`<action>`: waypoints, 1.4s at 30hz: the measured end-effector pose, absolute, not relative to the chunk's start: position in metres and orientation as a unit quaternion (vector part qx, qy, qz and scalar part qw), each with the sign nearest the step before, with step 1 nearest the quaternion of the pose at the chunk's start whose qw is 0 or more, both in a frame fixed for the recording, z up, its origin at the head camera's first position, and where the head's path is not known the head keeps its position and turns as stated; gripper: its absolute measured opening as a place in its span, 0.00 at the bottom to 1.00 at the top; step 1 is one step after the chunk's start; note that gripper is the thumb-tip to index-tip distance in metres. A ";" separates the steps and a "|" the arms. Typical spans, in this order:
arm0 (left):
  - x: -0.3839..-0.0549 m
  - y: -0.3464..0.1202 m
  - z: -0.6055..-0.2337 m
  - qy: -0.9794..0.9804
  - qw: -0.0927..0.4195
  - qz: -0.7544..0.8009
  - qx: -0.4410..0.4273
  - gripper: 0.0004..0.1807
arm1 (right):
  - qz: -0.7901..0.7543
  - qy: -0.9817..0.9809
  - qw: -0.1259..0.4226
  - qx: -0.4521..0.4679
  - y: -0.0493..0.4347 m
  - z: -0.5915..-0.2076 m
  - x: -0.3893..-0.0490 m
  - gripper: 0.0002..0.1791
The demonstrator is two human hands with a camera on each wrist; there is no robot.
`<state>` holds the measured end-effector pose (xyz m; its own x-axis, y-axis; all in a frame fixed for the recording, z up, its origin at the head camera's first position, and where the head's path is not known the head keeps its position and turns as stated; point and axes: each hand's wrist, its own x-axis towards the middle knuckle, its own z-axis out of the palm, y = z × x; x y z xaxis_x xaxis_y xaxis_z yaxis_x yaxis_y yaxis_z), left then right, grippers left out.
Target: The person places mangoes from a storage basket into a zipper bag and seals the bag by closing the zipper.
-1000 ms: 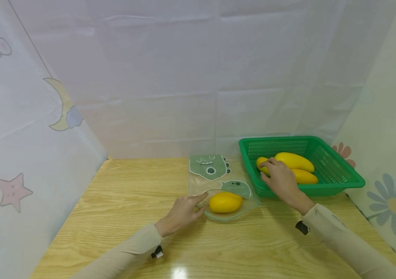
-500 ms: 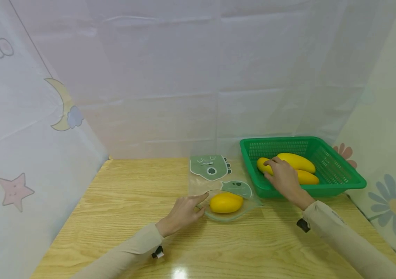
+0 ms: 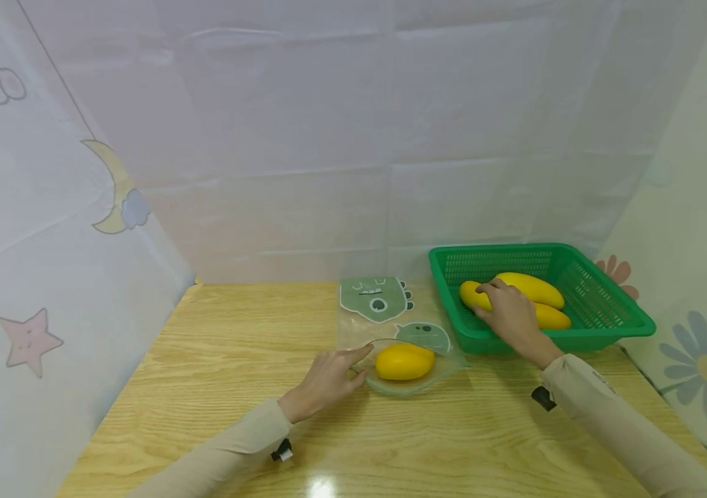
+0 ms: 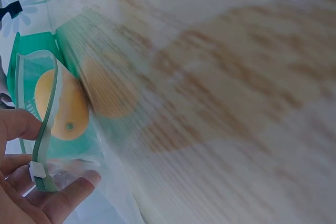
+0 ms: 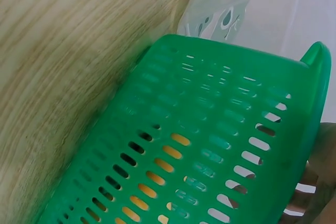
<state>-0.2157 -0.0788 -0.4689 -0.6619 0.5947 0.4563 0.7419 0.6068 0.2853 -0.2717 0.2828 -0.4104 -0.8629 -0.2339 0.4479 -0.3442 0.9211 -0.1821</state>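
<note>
A clear zip bag [image 3: 378, 301] printed with green dinosaurs lies on the table with its mouth spread toward me. Just inside the mouth rests a yellow mango [image 3: 405, 362]. My left hand [image 3: 325, 382] grips the left corner of the mouth. In the left wrist view, the thumb and fingers [image 4: 23, 125] are on either side of the green zip edge, near its white slider [image 4: 37, 169]. Over in the green basket [image 3: 584, 337], my right hand [image 3: 510, 319] has its fingers around a smaller mango [image 3: 470, 293] at the left side. The palm side of that hand is hidden.
Two more mangoes lie in the basket, a large one [image 3: 530, 289] behind and another [image 3: 551, 317] partly behind the right hand. The slotted basket wall [image 5: 210, 103] fills much of the right wrist view. A printed curtain [image 3: 285, 173] stands behind the wooden table [image 3: 235, 325].
My right hand has shifted very slightly rightward, with a little more of the small mango showing. The left hand, the bag and its mango keep their places.
</note>
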 end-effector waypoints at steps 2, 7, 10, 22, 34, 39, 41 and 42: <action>-0.216 -0.079 -0.469 -0.881 0.162 -0.230 -0.381 0.26 | 0.125 -0.959 0.207 0.149 0.284 -0.411 -0.272 0.20; -0.216 -0.080 -0.470 -0.877 0.170 -0.233 -0.384 0.26 | 0.117 -0.964 0.194 0.140 0.285 -0.410 -0.274 0.21; -0.216 -0.080 -0.470 -0.876 0.166 -0.238 -0.385 0.26 | 0.116 -0.966 0.185 0.135 0.285 -0.409 -0.275 0.22; -0.217 -0.079 -0.470 -0.880 0.152 -0.239 -0.381 0.26 | 0.108 -0.979 0.127 0.116 0.293 -0.406 -0.284 0.29; -0.217 -0.080 -0.471 -0.884 0.146 -0.236 -0.376 0.26 | 0.099 -0.985 0.096 0.105 0.298 -0.409 -0.293 0.32; -0.218 -0.080 -0.470 -0.884 0.138 -0.241 -0.377 0.26 | 0.101 -0.987 0.076 0.095 0.300 -0.411 -0.298 0.34; -0.218 -0.081 -0.470 -0.884 0.136 -0.240 -0.377 0.26 | 0.102 -0.988 0.067 0.092 0.302 -0.413 -0.300 0.35; -0.218 -0.081 -0.470 -0.885 0.137 -0.238 -0.377 0.26 | 0.104 -0.988 0.062 0.091 0.303 -0.414 -0.301 0.35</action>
<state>-0.2177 -0.0805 -0.4704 -0.6788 0.6014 0.4212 0.7316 0.6030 0.3180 -0.3011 0.3026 -0.4140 -0.9757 -0.1667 0.1424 -0.1928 0.9618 -0.1945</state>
